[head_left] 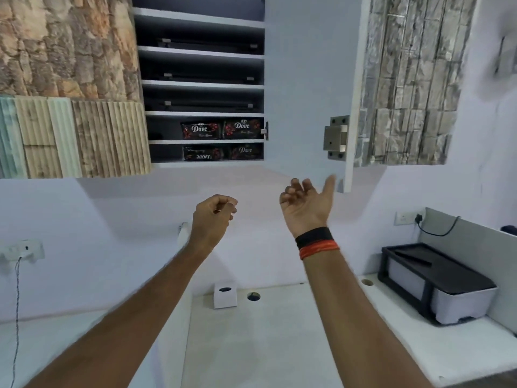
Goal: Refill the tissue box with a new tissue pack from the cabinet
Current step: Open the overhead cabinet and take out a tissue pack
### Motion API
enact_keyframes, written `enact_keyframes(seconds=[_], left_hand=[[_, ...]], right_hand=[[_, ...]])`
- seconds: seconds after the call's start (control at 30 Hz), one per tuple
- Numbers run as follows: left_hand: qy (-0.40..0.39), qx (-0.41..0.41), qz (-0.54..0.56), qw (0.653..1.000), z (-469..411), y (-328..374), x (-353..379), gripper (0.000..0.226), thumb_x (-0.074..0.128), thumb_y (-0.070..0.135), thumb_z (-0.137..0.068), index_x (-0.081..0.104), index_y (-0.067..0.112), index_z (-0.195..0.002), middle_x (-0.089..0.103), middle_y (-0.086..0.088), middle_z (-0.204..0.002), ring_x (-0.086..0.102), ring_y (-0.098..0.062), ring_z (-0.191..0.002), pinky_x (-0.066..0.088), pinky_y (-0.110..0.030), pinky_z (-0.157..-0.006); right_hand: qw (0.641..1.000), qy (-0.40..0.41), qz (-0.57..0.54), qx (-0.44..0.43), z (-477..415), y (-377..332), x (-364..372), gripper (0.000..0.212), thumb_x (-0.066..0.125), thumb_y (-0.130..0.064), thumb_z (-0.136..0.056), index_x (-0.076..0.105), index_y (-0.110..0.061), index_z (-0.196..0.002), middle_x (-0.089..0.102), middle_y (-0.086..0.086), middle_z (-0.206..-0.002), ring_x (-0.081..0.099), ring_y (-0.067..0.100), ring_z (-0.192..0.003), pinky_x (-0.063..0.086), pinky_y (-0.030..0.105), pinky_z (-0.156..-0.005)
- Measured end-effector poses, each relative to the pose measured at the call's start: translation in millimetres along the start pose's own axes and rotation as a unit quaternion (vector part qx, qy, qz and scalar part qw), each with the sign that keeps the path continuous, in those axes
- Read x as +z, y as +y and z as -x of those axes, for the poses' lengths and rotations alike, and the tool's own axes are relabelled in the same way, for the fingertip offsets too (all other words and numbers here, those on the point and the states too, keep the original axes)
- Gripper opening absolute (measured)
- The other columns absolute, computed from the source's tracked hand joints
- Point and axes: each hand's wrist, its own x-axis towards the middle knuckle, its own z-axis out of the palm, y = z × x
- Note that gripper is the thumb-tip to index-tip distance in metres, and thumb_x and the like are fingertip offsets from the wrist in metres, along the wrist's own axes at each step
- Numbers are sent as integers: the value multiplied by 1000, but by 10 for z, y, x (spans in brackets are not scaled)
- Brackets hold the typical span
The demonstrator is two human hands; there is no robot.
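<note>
The wall cabinet stands open, its white door swung out to the right. Dark "Dove" tissue packs lie on the two lowest shelves, two per shelf. A small white tissue box with a dark oval slot sits on the counter against the wall. My left hand is raised below the cabinet, fingers curled shut, holding nothing visible. My right hand is raised palm up just under the door's lower edge, fingers loosely apart, empty.
A white counter with round cable holes runs below. A black and white printer stands at the right. Wall sockets with cables sit at the left and right. Upper shelves hold flat dark items.
</note>
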Motion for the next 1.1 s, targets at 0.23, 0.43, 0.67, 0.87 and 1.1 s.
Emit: enact_keyframes(seconds=[0.23, 0.43, 0.67, 0.87, 1.1], left_hand=[[15, 22, -29, 999, -424, -311, -169, 16, 57, 15, -95, 73, 13, -94, 72, 0, -83, 65, -10, -70, 51, -16, -58], [34, 26, -26, 999, -1067, -695, -735, 18, 58, 22, -96, 71, 11, -101, 72, -3, -89, 67, -15, -76, 54, -24, -64], [18, 5, -44, 999, -1771, -1091, -1197, 18, 58, 21, -96, 70, 9, -102, 72, -7, -94, 66, -17, -77, 50, -21, -62], [1, 9, -66, 998, -2124, -1306, -1217, 16, 58, 17, -96, 70, 9, -104, 71, -6, -96, 66, -18, -83, 48, -10, -54], [-14, 21, -62, 998, -2325, -1339, -1047, 16, 57, 11, -95, 71, 11, -102, 71, -4, -91, 66, -17, -78, 49, -10, -54]], right_hand=[[976, -71, 190, 83, -289, 761, 215, 33, 63, -46, -92, 57, -19, -74, 59, 0, -71, 50, 16, -58, 45, 27, -57], [867, -111, 485, -9, -967, 1404, 395, 11, 64, -24, -94, 66, -14, -94, 67, 4, -90, 61, 19, -78, 55, 30, -68], [569, -137, 779, -224, -2065, 1798, 508, 38, 60, -27, -95, 60, -17, -131, 62, 9, -114, 58, 25, -108, 47, 36, -96], [418, -111, 861, -269, -2687, 1851, 595, 52, 41, -23, -102, 36, -22, -154, 53, 24, -126, 49, 42, -118, 43, 48, -102], [345, -117, 886, -285, -3112, 1868, 758, 45, 42, -14, -100, 47, -20, -145, 69, 20, -116, 65, 44, -102, 56, 52, -84]])
